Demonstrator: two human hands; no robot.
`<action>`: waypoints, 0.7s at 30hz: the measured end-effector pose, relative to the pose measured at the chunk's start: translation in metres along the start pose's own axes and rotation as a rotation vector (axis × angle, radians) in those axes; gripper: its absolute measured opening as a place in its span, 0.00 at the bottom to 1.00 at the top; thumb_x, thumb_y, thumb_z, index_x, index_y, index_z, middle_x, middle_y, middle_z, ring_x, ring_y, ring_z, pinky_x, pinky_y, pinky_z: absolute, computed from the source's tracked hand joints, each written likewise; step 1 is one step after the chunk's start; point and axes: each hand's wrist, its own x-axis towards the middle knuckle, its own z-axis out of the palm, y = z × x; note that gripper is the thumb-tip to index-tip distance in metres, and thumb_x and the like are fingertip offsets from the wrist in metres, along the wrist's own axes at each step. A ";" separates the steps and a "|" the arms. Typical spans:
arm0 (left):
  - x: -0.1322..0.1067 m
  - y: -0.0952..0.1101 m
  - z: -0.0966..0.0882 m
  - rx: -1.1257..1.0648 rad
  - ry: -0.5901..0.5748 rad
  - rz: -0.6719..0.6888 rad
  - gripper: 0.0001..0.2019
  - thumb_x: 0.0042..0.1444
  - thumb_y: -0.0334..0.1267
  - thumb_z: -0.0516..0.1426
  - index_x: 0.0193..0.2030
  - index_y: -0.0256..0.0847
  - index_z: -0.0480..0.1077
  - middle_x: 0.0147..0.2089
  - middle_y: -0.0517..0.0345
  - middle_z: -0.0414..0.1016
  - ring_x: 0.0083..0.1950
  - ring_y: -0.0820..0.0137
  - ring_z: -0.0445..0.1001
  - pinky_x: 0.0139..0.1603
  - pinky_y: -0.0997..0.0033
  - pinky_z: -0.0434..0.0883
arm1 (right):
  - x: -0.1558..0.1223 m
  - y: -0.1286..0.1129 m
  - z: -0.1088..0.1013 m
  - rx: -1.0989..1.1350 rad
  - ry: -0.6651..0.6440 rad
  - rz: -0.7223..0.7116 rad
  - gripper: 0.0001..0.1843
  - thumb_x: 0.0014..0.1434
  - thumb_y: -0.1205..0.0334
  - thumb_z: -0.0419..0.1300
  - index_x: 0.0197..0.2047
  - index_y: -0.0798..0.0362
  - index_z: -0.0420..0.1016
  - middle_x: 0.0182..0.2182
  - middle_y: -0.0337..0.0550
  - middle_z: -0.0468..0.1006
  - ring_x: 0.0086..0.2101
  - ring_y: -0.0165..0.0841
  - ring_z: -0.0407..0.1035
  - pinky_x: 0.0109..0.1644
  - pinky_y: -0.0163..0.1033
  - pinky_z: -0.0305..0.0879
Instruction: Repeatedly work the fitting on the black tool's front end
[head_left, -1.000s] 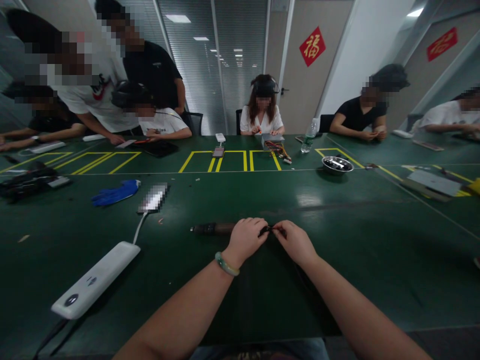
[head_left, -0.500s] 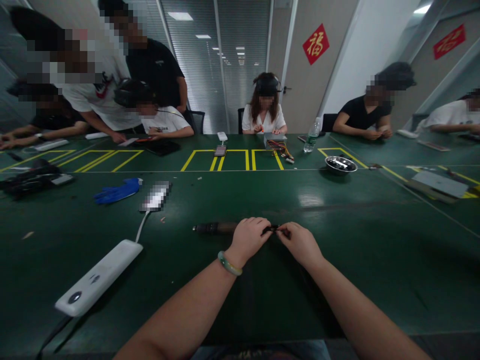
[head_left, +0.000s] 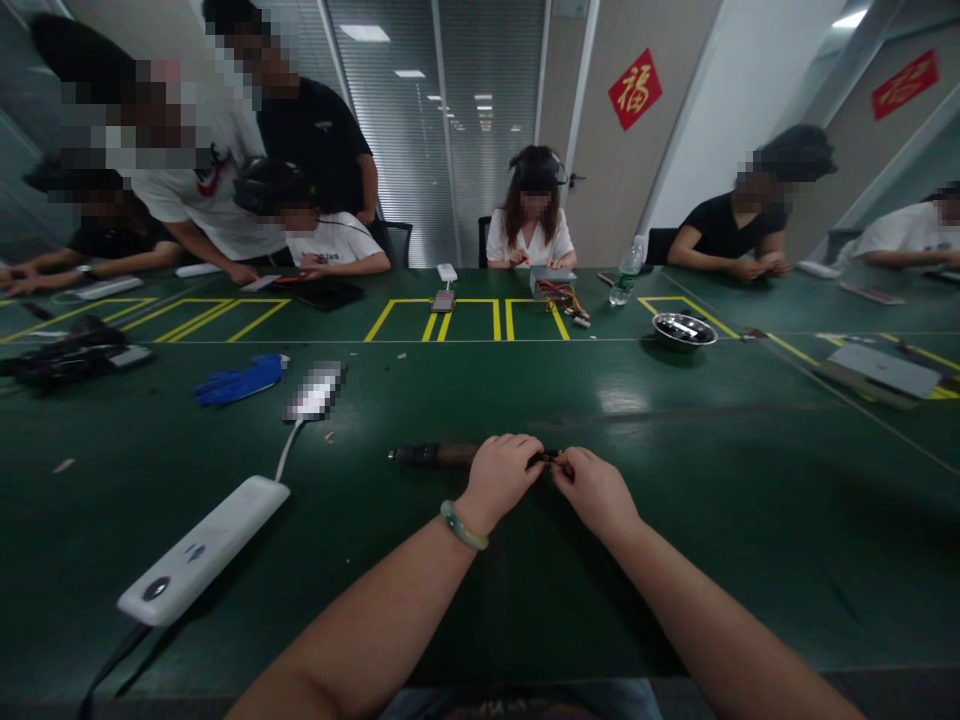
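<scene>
My left hand [head_left: 501,475], with a green bangle [head_left: 459,526] on its wrist, and my right hand [head_left: 592,488] meet over the green table [head_left: 480,560]. Both are closed, pinching a small dark piece [head_left: 544,458] between their fingertips; I cannot make out what it is. A dark cylindrical tool [head_left: 431,455] lies on the table just left of my left hand, partly hidden behind it.
A white power bank [head_left: 204,548] with a cable leads to a phone [head_left: 315,392] at the left. A blue glove [head_left: 238,382] lies beyond it. A metal bowl [head_left: 684,329], a water bottle [head_left: 624,272] and wired parts [head_left: 564,298] stand farther back. Several people sit round the table.
Both hands stay pinched on the small dark piece with almost no movement. The view has shifted slightly to the left.
</scene>
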 end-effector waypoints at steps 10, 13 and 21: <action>0.000 0.003 0.001 0.018 -0.002 -0.012 0.05 0.61 0.39 0.56 0.42 0.44 0.69 0.43 0.59 0.74 0.46 0.66 0.72 0.46 0.65 0.64 | 0.007 0.004 -0.005 -0.080 -0.060 -0.065 0.08 0.64 0.62 0.54 0.41 0.51 0.73 0.39 0.44 0.75 0.37 0.34 0.70 0.41 0.36 0.61; 0.000 0.004 -0.001 0.013 -0.001 -0.009 0.05 0.61 0.39 0.56 0.42 0.44 0.69 0.42 0.60 0.74 0.46 0.66 0.72 0.46 0.65 0.64 | 0.007 0.004 -0.006 -0.076 -0.078 -0.067 0.09 0.64 0.62 0.53 0.41 0.51 0.74 0.40 0.44 0.75 0.37 0.34 0.70 0.40 0.36 0.62; -0.001 0.003 -0.001 -0.009 0.019 -0.004 0.05 0.59 0.38 0.58 0.42 0.45 0.69 0.43 0.61 0.74 0.46 0.66 0.72 0.47 0.65 0.64 | 0.007 0.006 -0.008 -0.012 -0.084 -0.094 0.11 0.65 0.63 0.50 0.41 0.51 0.74 0.38 0.43 0.74 0.36 0.33 0.70 0.40 0.36 0.63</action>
